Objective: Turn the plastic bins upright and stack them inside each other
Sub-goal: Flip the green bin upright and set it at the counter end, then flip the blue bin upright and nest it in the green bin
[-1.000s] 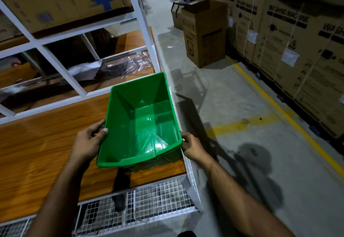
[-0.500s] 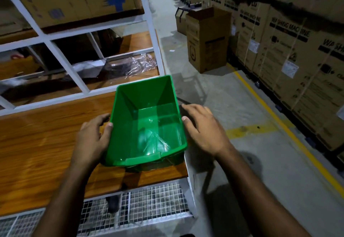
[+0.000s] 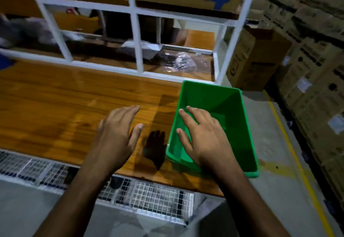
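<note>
A green plastic bin [image 3: 230,110] stands upright at the right end of the wooden tabletop [image 3: 65,106], its open side facing up; a second rim shows just under its front edge. My right hand [image 3: 202,134] hovers over the bin's left half with fingers spread, holding nothing. My left hand [image 3: 115,136] is above the bare wood to the left of the bin, also spread and holding nothing. Its shadow falls on the wood between the two hands.
A white metal shelf frame [image 3: 137,41] rises behind the tabletop, with crumpled clear plastic [image 3: 182,62] and cardboard boxes on its levels. A wire mesh panel [image 3: 149,197] runs below the table's front edge. Stacked cartons [image 3: 312,60] line the aisle right, beyond a yellow floor line.
Both hands have let go of the bin's sides and shifted left. The view has swung left, so the bin now sits at the right of the frame.
</note>
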`<state>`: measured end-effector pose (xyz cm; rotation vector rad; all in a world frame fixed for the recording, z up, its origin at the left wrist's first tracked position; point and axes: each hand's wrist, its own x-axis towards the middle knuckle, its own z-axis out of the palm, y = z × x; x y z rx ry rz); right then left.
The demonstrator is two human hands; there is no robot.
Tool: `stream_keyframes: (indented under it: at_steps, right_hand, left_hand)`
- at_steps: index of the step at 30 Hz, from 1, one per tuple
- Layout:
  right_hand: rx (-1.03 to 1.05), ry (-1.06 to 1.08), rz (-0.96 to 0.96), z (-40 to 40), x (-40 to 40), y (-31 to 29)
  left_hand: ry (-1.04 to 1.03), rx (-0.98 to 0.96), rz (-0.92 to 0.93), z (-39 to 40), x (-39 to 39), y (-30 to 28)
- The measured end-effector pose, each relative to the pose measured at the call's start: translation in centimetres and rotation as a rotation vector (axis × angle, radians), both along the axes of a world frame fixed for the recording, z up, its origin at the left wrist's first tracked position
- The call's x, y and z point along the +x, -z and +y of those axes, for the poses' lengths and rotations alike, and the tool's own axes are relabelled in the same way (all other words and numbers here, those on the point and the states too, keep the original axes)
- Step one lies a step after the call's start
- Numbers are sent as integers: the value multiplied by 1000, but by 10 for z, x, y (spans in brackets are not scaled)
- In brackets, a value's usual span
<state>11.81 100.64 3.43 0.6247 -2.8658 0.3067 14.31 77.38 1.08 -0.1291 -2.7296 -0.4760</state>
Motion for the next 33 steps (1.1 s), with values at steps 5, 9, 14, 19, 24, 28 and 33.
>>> stream_keyframes:
  at_steps: [5,9,14,19,24,28,33]
  right_hand:
    - [71,-75,25,-129,-12,5]
    - [108,-135,32,-250,-13,10]
    - [102,-236,4,-384,-17,15]
    - [73,-284,8,-494,-34,15]
    - [29,-327,-18,-600,-71,25]
    - [-15,-366,-37,-693,-117,34]
    - [-134,-382,-54,-783,-163,28]
  left_hand:
    - [-182,-55,-32,-124,16,5]
    - [-300,-104,-103,-240,33,14]
    - [-407,-141,-133,-365,55,11]
    - [-472,-195,-131,-473,52,3]
    - [-520,-191,-161,-568,28,9]
    - [-553,-186,-175,-650,-6,13]
    - [-561,-289,-211,-751,-53,-3]
